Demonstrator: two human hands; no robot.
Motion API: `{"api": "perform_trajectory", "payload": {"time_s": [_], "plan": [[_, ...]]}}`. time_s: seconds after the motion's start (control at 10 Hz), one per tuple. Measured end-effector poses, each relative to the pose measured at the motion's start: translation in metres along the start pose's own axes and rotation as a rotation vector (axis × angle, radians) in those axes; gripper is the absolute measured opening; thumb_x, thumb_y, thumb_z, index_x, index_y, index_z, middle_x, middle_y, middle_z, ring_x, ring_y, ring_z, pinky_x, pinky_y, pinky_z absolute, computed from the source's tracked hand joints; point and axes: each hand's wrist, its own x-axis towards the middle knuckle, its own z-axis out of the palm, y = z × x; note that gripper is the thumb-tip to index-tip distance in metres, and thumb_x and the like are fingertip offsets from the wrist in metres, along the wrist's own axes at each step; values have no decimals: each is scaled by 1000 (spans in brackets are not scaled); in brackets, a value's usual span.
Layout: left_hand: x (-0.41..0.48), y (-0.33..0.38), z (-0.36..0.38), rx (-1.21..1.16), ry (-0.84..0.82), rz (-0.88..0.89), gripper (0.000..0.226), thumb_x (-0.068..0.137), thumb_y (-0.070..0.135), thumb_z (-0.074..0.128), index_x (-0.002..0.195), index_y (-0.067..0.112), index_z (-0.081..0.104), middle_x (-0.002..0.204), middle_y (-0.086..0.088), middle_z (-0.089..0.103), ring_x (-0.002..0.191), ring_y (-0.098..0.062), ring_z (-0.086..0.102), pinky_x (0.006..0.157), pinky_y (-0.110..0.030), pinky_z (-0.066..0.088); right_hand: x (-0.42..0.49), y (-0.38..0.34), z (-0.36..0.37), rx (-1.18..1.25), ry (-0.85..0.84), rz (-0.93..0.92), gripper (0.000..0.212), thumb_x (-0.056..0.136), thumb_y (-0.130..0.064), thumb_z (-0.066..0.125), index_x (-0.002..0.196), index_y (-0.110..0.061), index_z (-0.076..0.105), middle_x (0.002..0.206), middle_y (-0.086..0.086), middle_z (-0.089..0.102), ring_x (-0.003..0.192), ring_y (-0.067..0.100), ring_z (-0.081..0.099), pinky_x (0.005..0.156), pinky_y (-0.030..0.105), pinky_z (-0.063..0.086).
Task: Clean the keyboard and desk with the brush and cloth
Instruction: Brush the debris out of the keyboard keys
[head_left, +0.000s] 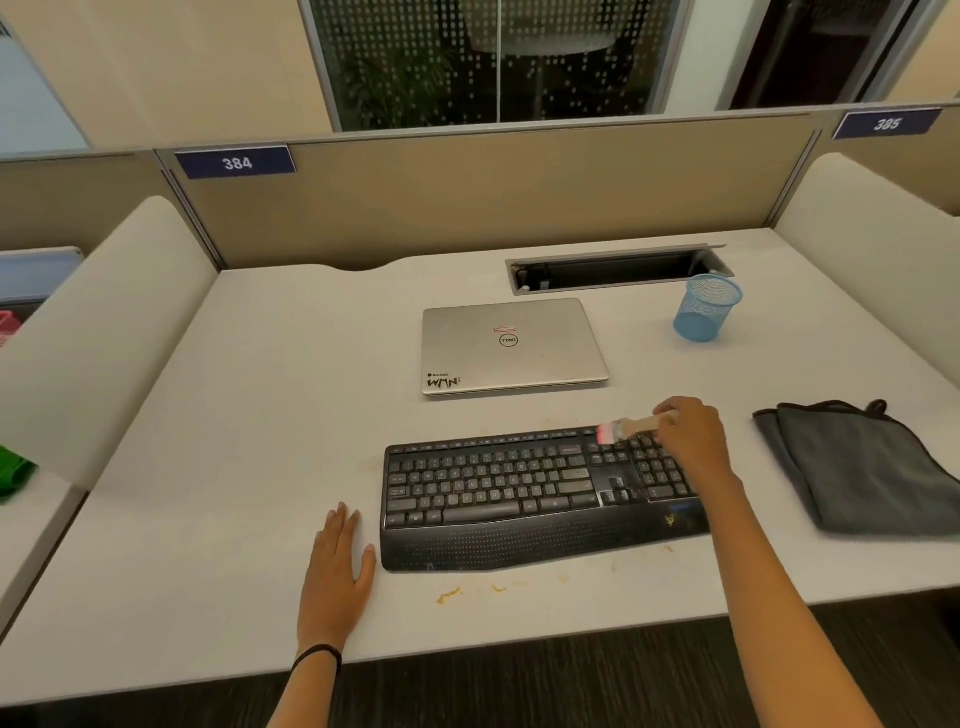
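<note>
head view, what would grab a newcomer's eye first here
Most likely the black keyboard at the desk's near middle, where the right hand sweeps a small pink-bristled brush over its upper right keys while the left hand lies flat beside its left end. Next, the yellowish crumbs on the white desk just in front of it, and the folded grey cloth lying at the right.

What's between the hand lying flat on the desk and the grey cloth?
The black keyboard, in the head view, with the right hand brushing its far right keys.
</note>
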Motion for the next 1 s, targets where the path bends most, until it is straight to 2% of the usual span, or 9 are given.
{"api": "perform_trajectory", "payload": {"time_s": [0.1, 0.2, 0.3, 0.4, 0.5, 0.6, 0.7, 0.8, 1.0], "plan": [[0, 0, 0, 2, -6, -1, 60, 97, 26, 47, 149, 14, 20, 155, 7, 6, 141, -4, 1, 116, -27, 2, 2, 0, -10, -2, 33, 4, 26, 86, -1, 44, 98, -5, 66, 97, 14, 66, 86, 28, 62, 75, 33, 51], [0, -1, 1, 10, -15, -5, 60, 97, 27, 46, 149, 15, 19, 155, 7, 6, 141, -4, 0, 116, -27, 2, -2, -12, -10, 207, -29, -39, 22, 89, -2, 45, 96, -10, 64, 87, 14, 68, 70, 19, 68, 70, 39, 58], [0, -1, 1, 13, -14, -11, 60, 97, 27, 46, 149, 14, 20, 153, 9, 4, 141, -4, 0, 116, -27, 2, -8, -20, -2, 161, -147, -43, 21, 91, -5, 45, 96, -12, 65, 85, 9, 68, 66, 14, 68, 69, 33, 57], [0, -1, 1, 15, -18, -11, 61, 97, 27, 46, 150, 15, 19, 153, 10, 3, 140, -4, 0, 116, -27, 2, -10, -15, 1, 59, -175, -17, 23, 90, -3, 44, 95, -12, 65, 84, 8, 66, 67, 17, 67, 62, 30, 54], [0, -1, 1, 19, -15, -11, 61, 97, 27, 47, 149, 14, 19, 152, 10, 2, 140, -4, 0, 116, -26, 1, -8, -3, -3, -35, -47, -20, 24, 87, -2, 43, 94, -11, 65, 92, 13, 68, 78, 26, 64, 71, 39, 55], [0, 0, 1, 9, -9, -5, 60, 97, 26, 47, 149, 14, 20, 153, 8, 4, 140, -4, 1, 115, -26, 1, -7, -1, -9, -44, 30, -53, 25, 90, -4, 41, 98, -10, 64, 97, 12, 66, 83, 27, 62, 72, 39, 53], [0, -1, 1, -4, 0, 1, 60, 96, 24, 48, 149, 12, 22, 156, 3, 10, 141, -6, 3, 117, -29, 3, -6, -7, -17, 40, -77, -125, 24, 91, -3, 41, 95, -13, 63, 86, 9, 67, 69, 19, 66, 61, 31, 52], [0, -2, 1, -3, 5, 6, 59, 96, 24, 48, 148, 12, 23, 156, 2, 11, 141, -6, 4, 117, -28, 3, -5, -6, -16, -19, -234, -153, 23, 90, -1, 45, 92, -15, 64, 86, 9, 68, 65, 17, 67, 59, 27, 48], [0, -2, 1, -4, 8, 9, 59, 96, 25, 48, 148, 13, 23, 156, 2, 11, 141, -6, 4, 117, -29, 3, -6, -3, -19, -101, 2, -137, 25, 92, -5, 39, 97, -14, 62, 90, 11, 66, 73, 27, 63, 69, 41, 52]]}}
